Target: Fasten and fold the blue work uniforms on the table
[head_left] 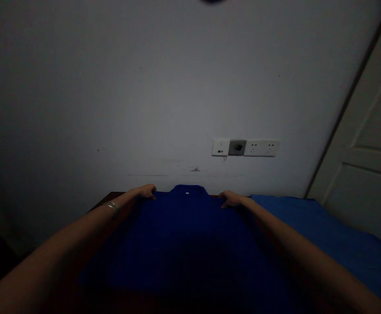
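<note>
A dark blue collared shirt (180, 231) lies spread on a dark reddish table, its collar toward the wall and a small pale label inside the neck. My left hand (148, 191) pinches the shirt at its left shoulder; a silvery bracelet circles that wrist. At the opposite shoulder, my right hand (230, 198) grips the fabric between thumb and fingers. Both arms reach far forward. Deep shadow hides much of the shirt's lower part.
Behind the table rises a pale wall with a row of switch and socket plates (245, 148). To the right lies a lighter blue cloth (311, 222) over a surface. A panelled door (370, 144) stands at far right. The table's dark edge (111, 196) shows at left.
</note>
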`<state>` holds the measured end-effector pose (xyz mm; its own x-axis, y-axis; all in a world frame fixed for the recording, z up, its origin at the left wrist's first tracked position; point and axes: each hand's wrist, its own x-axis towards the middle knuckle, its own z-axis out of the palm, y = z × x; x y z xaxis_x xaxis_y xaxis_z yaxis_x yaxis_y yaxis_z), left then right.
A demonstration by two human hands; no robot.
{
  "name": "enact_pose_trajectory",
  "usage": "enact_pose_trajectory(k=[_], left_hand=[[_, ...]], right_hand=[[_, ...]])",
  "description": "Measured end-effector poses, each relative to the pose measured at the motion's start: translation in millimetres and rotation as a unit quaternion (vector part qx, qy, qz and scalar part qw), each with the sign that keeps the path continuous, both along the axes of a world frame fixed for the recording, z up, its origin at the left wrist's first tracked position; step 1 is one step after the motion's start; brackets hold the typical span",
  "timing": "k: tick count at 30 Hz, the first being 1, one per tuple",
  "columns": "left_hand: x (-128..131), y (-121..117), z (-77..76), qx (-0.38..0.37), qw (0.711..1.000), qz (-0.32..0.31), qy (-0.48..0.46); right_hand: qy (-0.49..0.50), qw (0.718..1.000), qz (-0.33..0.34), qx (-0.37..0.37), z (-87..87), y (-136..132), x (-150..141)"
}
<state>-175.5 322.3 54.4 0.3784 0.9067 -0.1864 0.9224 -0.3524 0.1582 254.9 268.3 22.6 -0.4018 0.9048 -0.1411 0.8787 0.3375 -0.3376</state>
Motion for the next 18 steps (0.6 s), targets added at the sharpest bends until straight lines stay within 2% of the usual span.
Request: enact_pose_trajectory(k=[8,13,18], left_hand=[[-8.1,-30.8,62.1,0.018,1.0,-0.02,-0.017],[-9.9,-46.5,108.4,0.03,0.998,-0.025,-0.056],[-6.2,-48.7,144.9,0.073,0.994,-0.042,-0.069]], right_hand=[[-0.009,0.997,-0.012,0.071,57.9,-35.8,7.1],[-0.021,0.994,-0.01,0.105,108.4,-61.5,13.5],[-0.017,0.989,0.016,0.144,158.9,-86.8,21.3]])
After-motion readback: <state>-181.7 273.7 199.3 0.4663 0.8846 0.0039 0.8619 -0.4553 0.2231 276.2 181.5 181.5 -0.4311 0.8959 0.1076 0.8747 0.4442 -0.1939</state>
